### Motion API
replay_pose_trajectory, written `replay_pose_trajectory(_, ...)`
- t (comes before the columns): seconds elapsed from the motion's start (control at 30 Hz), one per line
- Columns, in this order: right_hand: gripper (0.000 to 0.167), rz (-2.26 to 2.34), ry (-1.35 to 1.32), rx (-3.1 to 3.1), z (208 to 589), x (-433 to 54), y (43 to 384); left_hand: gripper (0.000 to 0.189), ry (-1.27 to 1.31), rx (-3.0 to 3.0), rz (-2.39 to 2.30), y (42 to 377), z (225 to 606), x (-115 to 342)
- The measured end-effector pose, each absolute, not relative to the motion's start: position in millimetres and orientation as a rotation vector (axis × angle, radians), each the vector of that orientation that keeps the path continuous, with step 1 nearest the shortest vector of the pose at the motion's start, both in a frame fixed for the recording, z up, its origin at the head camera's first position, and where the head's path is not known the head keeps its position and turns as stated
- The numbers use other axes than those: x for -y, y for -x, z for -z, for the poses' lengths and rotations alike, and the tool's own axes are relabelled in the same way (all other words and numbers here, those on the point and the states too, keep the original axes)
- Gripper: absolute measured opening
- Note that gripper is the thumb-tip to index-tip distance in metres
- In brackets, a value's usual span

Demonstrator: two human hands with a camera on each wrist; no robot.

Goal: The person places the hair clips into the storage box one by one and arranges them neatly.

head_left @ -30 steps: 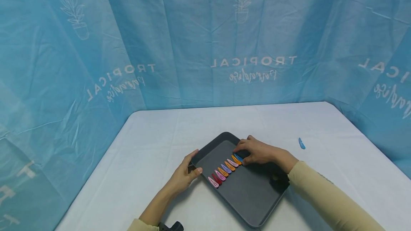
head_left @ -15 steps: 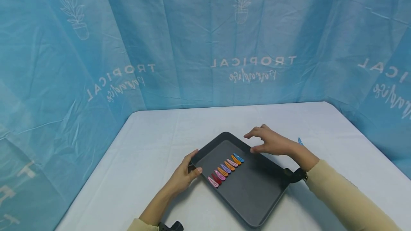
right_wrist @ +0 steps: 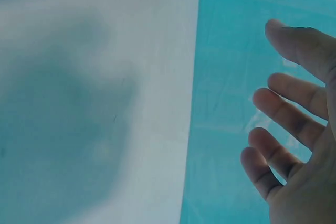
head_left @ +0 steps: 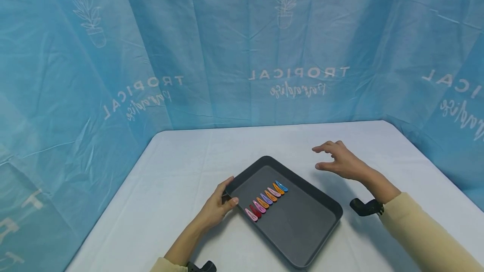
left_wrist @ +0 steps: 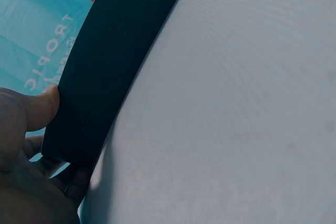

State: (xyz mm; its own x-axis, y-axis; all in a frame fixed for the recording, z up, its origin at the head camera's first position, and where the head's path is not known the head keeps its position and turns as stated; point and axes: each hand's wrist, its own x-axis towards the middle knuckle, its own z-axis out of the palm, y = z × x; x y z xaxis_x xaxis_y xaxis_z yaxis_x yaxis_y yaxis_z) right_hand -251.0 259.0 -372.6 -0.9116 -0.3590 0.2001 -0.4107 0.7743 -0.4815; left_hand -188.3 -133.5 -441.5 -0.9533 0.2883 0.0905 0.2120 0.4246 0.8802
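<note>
My left hand (head_left: 216, 208) grips the far-left corner of a dark grey rectangular tray (head_left: 302, 230), thumb over the rim. In the left wrist view the thumb (left_wrist: 44, 106) presses the tray's dark outer wall (left_wrist: 113, 61), and the other fingers reach round the corner. Inside the tray a slanting row of several snap hair clips runs from a pink hair clip (head_left: 251, 215) to a blue hair clip (head_left: 281, 186). Right of the tray, my right hand (head_left: 342, 162) hovers above the table with thumb and fingers spread apart, holding nothing, as the right wrist view (right_wrist: 299, 119) confirms.
A white cloth covers the table (head_left: 196, 154). Blue printed curtains (head_left: 227, 53) rise behind it and along both sides. A black wrist camera (head_left: 366, 207) sticks out from the right wrist.
My right hand has let go of the blue hair clip in the row and moved right, out of the tray. The loose blue clip on the table is now hidden behind it. My left hand stays put.
</note>
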Motion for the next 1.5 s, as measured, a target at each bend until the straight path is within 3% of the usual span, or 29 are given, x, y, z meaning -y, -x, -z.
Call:
replay_pose_trajectory(0.6,0.061,-0.834,-0.33,2.982,394,-324,256,0.068,-0.434,-2.583,-1.562,188,445,134)
replay_pose_trajectory(1.5,0.07,-0.786,-0.23,3.158,426,-370,262,0.066,-0.424,-2.558,-1.593,190,445,134)
